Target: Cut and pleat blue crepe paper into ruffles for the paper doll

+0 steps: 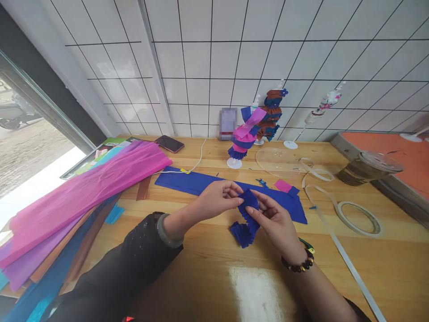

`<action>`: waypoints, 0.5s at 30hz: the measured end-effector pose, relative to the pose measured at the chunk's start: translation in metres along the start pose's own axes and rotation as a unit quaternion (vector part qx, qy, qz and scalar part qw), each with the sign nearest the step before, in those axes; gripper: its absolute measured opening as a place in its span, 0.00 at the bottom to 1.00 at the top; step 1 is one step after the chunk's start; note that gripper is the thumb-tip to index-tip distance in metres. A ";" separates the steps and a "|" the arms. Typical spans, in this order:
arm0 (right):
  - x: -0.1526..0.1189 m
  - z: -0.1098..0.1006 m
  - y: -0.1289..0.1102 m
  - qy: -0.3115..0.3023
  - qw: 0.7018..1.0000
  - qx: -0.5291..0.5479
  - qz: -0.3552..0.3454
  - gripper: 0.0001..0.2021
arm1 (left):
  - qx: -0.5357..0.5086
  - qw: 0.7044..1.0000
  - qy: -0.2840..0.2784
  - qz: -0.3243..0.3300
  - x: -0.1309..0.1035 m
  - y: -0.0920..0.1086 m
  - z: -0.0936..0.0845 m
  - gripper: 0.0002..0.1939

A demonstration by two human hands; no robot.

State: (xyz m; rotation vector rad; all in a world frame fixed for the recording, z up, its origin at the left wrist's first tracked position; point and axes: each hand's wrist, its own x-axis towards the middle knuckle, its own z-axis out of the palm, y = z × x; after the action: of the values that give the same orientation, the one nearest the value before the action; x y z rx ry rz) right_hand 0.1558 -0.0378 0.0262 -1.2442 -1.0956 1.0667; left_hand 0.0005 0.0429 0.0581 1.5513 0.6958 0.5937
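Between both hands is a gathered strip of blue crepe paper (244, 233), its lower end curling down towards the table. My left hand (221, 197) pinches its upper left edge with thumb and fingers. My right hand (275, 219) grips the pleated strip from the right, thumb on the front. Behind them a long flat piece of blue crepe paper (187, 180) lies across the wooden table. Beside its right part are a small pink paper piece (283, 185) and a small blue scrap. Partly hidden by my right wrist is a green and black tool (307, 245).
Colourful crepe paper sheets (94, 188) pile up on the left, near a phone (170, 144). Paper-dressed figures (246, 134) on white stands line the tiled wall. At right are a tape roll (360, 219), a long white strip (345, 255) and a brown container (365, 167).
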 end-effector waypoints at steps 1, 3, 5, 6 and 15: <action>0.000 0.000 0.001 0.003 1.000 -0.004 0.000 0.22 | 0.004 1.000 -0.001 0.004 0.000 -0.001 0.001 0.11; 0.001 -0.001 0.002 0.007 1.000 -0.008 -0.001 0.22 | 0.014 1.000 0.000 0.009 0.000 -0.005 0.003 0.12; 0.001 -0.002 0.004 0.007 1.000 -0.004 0.003 0.22 | 0.020 1.000 0.006 0.010 0.000 -0.007 0.005 0.12; 0.001 -0.002 0.004 0.007 1.000 0.001 0.007 0.22 | 0.021 1.000 0.009 0.010 0.000 -0.008 0.006 0.12; 0.000 -0.002 0.002 0.005 0.999 0.025 0.029 0.21 | -0.015 1.000 0.002 0.000 -0.002 -0.006 0.013 0.08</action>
State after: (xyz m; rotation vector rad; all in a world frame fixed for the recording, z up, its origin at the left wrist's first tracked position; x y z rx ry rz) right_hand 0.1578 -0.0377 0.0245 -1.2482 -1.0245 1.1239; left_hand 0.0078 0.0327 0.0506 1.5217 0.6875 0.6043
